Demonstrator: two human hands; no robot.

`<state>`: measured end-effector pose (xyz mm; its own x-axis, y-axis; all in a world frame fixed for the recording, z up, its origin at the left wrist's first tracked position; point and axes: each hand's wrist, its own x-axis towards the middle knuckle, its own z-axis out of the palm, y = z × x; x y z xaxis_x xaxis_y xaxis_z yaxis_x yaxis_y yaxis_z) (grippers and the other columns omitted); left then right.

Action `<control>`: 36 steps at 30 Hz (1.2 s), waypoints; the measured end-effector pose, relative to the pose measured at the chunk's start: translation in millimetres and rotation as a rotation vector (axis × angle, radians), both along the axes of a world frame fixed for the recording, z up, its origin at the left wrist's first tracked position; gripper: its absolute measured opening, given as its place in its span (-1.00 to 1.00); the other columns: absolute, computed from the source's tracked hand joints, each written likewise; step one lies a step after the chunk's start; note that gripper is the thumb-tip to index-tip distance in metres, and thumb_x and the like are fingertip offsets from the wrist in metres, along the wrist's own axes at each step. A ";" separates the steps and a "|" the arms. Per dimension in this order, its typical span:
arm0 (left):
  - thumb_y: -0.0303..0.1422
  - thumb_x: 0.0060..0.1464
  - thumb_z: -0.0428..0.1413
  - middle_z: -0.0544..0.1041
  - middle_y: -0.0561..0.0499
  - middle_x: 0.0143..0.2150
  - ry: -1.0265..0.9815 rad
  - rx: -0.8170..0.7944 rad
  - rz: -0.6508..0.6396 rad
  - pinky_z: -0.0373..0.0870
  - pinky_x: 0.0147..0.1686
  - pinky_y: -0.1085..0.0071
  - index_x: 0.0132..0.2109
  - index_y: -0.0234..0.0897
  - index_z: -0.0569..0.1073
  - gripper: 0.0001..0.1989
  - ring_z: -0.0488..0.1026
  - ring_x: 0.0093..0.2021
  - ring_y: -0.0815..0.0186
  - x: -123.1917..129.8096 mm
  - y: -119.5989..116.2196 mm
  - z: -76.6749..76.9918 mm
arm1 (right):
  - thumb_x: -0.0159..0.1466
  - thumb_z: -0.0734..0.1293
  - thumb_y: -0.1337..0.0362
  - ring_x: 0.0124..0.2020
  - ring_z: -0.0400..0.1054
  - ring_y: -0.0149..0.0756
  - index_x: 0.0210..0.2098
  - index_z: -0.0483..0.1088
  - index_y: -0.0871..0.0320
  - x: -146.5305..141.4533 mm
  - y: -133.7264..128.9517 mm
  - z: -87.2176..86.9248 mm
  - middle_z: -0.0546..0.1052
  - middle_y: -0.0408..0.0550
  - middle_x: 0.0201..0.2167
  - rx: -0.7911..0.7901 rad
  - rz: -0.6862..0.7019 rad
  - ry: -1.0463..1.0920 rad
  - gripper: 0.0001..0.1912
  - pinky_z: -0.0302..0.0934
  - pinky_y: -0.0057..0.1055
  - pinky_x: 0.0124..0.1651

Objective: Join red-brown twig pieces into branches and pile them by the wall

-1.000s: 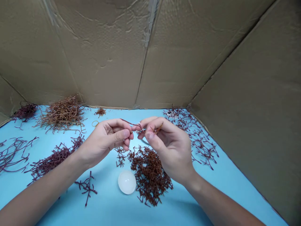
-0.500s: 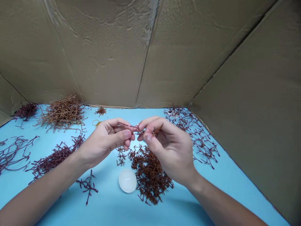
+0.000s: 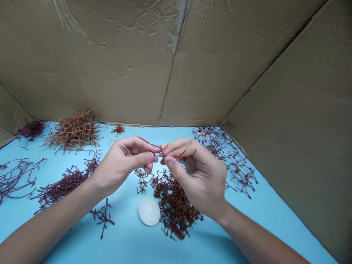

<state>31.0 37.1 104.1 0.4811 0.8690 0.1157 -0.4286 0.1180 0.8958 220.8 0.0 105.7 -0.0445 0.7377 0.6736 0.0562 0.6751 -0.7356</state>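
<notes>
Above the table, my left hand (image 3: 129, 159) is closed, thumb against forefinger, on a thin reddish-brown artificial twig (image 3: 148, 142). Close by on the right, my right hand (image 3: 195, 168) pinches a small brown twig piece (image 3: 180, 155) where the fingertips of both hands nearly meet. How the two pieces join is too small to make out. Below my hands lies a heap of short brown twig pieces (image 3: 176, 205), with a few loose ones (image 3: 141, 181) to its left. A small white round bowl (image 3: 149, 211) sits against the heap's left side.
Purple branched twigs (image 3: 63, 185) lie in a pile at left, with a single branch (image 3: 103, 218) nearer me. A brown stem pile (image 3: 75, 130) is at the back left. More branched twigs (image 3: 236, 161) spread along the right cardboard wall (image 3: 297, 128). Cardboard (image 3: 132, 66) also stands behind the blue table.
The fingers of my right hand have shifted slightly and turned, so more of the brown twig piece shows past the thumb. My left hand has barely moved.
</notes>
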 end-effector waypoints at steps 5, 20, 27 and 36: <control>-0.43 0.09 0.48 0.72 0.07 -0.31 0.003 0.001 -0.027 0.56 -0.35 0.64 -0.22 -0.19 0.74 -0.89 0.60 -0.41 0.50 -0.6 -0.2 0.8 | 0.36 0.41 0.53 -0.21 0.53 -0.35 -0.26 0.47 0.07 1.8 1.5 -1.2 0.58 -0.13 -0.25 0.027 0.010 -0.015 -0.79 0.50 -0.38 -0.18; -0.45 0.12 0.46 0.73 0.08 -0.27 0.012 0.057 -0.021 0.59 -0.30 0.64 -0.19 -0.15 0.75 -0.88 0.62 -0.37 0.51 -1.7 1.9 -2.3 | 0.35 0.41 0.54 -0.13 0.59 -0.30 -0.26 0.50 0.07 4.2 2.4 0.1 0.61 -0.12 -0.25 0.059 0.026 -0.072 -0.78 0.52 -0.30 -0.05; -0.48 0.08 0.48 0.73 0.05 -0.29 0.016 0.039 -0.028 0.61 -0.32 0.60 -0.22 -0.19 0.74 -0.86 0.63 -0.38 0.46 -1.9 2.5 -4.4 | 0.35 0.43 0.53 -0.13 0.59 -0.29 -0.26 0.51 0.07 6.6 3.0 -0.5 0.62 -0.11 -0.24 0.043 0.024 -0.086 -0.80 0.52 -0.31 -0.08; -0.45 0.07 0.48 0.72 0.04 -0.32 0.043 0.029 -0.041 0.60 -0.34 0.57 -0.23 -0.20 0.74 -0.88 0.63 -0.41 0.45 -3.0 4.5 -6.2 | 0.33 0.44 0.53 -0.17 0.59 -0.31 -0.27 0.53 0.07 7.7 4.0 1.1 0.63 -0.11 -0.25 0.025 0.028 -0.103 -0.80 0.53 -0.34 -0.12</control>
<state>28.0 41.6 97.9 0.5213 0.8451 0.1187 -0.3848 0.1086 0.9166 228.5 4.0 106.8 -0.1354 0.7182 0.6826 0.1114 0.6956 -0.7097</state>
